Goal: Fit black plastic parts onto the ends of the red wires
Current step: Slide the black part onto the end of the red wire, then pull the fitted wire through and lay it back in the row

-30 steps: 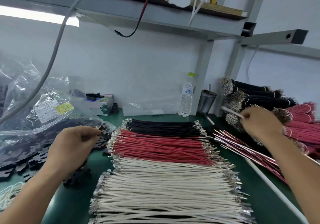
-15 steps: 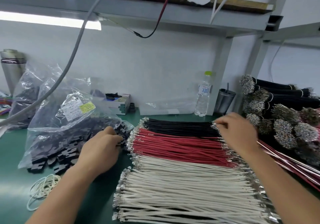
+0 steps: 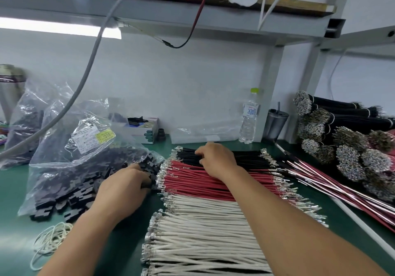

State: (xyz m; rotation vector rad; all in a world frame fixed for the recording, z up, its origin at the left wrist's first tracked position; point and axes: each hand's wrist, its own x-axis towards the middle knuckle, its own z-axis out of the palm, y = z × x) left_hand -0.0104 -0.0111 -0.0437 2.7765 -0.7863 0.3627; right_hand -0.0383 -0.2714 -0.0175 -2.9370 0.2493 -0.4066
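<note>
In the head view, the left hand [image 3: 126,184] curled round black plastic parts [image 3: 147,164] spilling from the bag [image 3: 70,147], just left of the red wires [image 3: 203,181]. The right hand [image 3: 215,158], fingers bent, picked at the wires' far edge. Seemingly the picking step; next, align terminal with part. Both grips were hidden.

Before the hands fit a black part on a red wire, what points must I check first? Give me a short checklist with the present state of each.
1. Black plastic parts within reach of left hand: ok.
2. Left hand holds one part: cannot tell, fingers hidden.
3. Red wires lie sorted between black wires and white wires: ok.
4. Right hand has picked one red wire: not ok, its fingers are on the black wires.
5. Metal ends of the red wires face the parts: ok.
</note>
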